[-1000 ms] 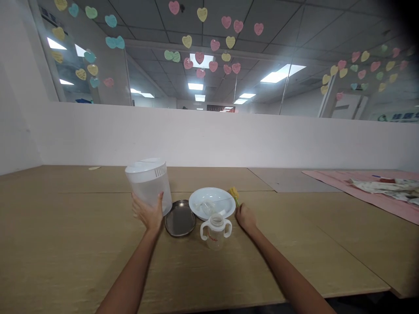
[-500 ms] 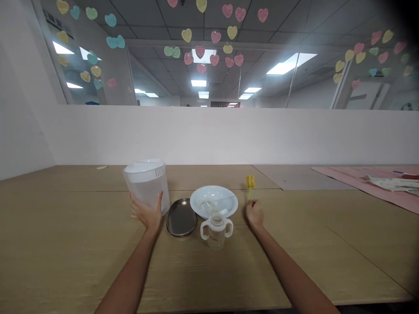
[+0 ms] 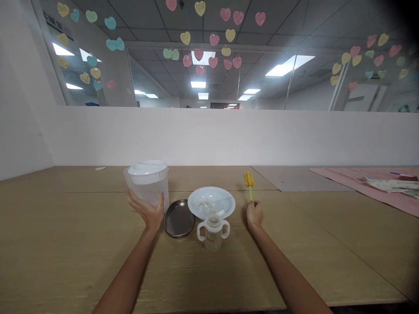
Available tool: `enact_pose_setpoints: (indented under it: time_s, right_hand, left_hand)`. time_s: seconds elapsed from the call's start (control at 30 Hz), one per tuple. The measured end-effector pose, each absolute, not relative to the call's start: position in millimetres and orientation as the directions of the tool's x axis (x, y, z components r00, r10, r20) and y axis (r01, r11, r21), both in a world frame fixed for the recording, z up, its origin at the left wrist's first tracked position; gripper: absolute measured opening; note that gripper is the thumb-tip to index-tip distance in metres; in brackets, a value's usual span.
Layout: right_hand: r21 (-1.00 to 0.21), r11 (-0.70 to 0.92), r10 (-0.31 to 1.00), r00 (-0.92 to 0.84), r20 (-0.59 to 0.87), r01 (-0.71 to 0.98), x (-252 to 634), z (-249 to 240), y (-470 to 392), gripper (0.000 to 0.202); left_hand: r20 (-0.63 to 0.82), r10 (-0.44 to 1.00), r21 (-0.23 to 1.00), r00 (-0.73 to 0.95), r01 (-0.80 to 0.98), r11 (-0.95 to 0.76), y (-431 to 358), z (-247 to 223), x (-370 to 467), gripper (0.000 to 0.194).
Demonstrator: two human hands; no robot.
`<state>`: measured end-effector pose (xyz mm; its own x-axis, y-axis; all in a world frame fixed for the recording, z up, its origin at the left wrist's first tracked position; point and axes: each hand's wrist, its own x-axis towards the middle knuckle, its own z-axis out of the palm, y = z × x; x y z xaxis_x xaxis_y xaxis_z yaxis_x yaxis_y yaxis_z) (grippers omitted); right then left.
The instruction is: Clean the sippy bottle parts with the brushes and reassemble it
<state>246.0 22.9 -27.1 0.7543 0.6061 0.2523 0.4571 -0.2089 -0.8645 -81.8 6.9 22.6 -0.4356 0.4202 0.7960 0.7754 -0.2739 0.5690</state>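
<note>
My left hand (image 3: 146, 210) is wrapped around the near side of a translucent plastic pitcher (image 3: 147, 187) with a white lid, thumb on its right and fingers on its left. My right hand (image 3: 254, 213) is closed around the green handle of a bottle brush (image 3: 249, 180), whose yellow sponge head points up. Between the hands stands a clear baby bottle (image 3: 213, 235) with two white handles and an uncovered top. Behind it a white bowl (image 3: 211, 190) holds clear and white small parts that I cannot fully make out. An oval metal tray (image 3: 179, 218) lies between pitcher and bottle.
The brown-covered table (image 3: 209, 283) runs back to a white wall (image 3: 209, 135) below a window. At the far right a pink cloth (image 3: 340, 175) carries a white cloth-like item (image 3: 391, 184) and a blue pen-like object. A small pale scrap (image 3: 101, 168) lies at the back left.
The pitcher has gone from leaning left to nearly upright in my left hand. The brush head now tips slightly left. The whole view has shifted a little.
</note>
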Motion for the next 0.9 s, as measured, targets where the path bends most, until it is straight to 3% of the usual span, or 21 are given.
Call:
enact_pose_setpoints:
  time_s: [0.07,0.13,0.2,0.23,0.27,0.37,0.6,0.7,0.77,0.83,0.9]
  right_hand:
    - [-0.872,-0.196,0.6,0.758,0.256,0.45,246,-25,22,0.032]
    - [-0.878,-0.184,0.596,0.761,0.257,0.441,245,-22,21,0.032]
    - [-0.884,-0.173,0.593,0.763,0.258,0.434,245,-19,19,0.032]
    - [-0.887,-0.168,0.592,0.764,0.258,0.43,244,-18,18,0.032]
    - [-0.889,-0.162,0.592,0.763,0.259,0.428,244,-17,17,0.032]
    - [-0.893,-0.141,0.604,0.752,0.264,0.427,242,-15,14,0.032]
    - [-0.886,-0.066,0.643,0.699,0.315,0.459,234,-6,10,0.031]
    - [-0.853,0.015,0.644,0.648,0.407,0.522,227,-1,4,0.03]
    - [-0.796,0.096,0.648,0.569,0.506,0.598,221,2,-2,0.031]
    - [-0.711,0.169,0.661,0.457,0.596,0.683,216,3,-8,0.03]
    - [-0.611,0.222,0.665,0.34,0.665,0.76,211,3,-12,0.03]
  left_hand:
    - [0.909,0.319,0.394,-0.269,0.805,-0.444,2,40,-70,0.066]
    - [0.901,0.432,0.271,0.026,0.744,-0.61,4,56,-51,0.037]
    - [0.711,0.621,0.295,0.329,0.662,-0.689,11,64,-29,0.024]
    - [0.582,0.706,0.344,0.403,0.664,-0.663,17,65,-18,0.022]
    - [0.475,0.78,0.397,0.408,0.691,-0.603,23,63,-8,0.019]
    - [0.387,0.841,0.45,0.379,0.718,-0.531,38,50,10,0.016]
    - [0.471,0.856,0.61,0.212,0.623,-0.49,36,36,1,0.015]
    - [0.482,0.863,0.705,0.153,0.518,-0.485,31,38,-5,0.021]
    - [0.474,0.874,0.791,0.111,0.383,-0.477,30,38,-8,0.028]
    - [0.429,0.901,0.896,0.059,0.095,-0.433,28,36,-10,0.03]
    - [0.347,0.937,0.914,0.039,-0.237,-0.329,27,33,-10,0.024]
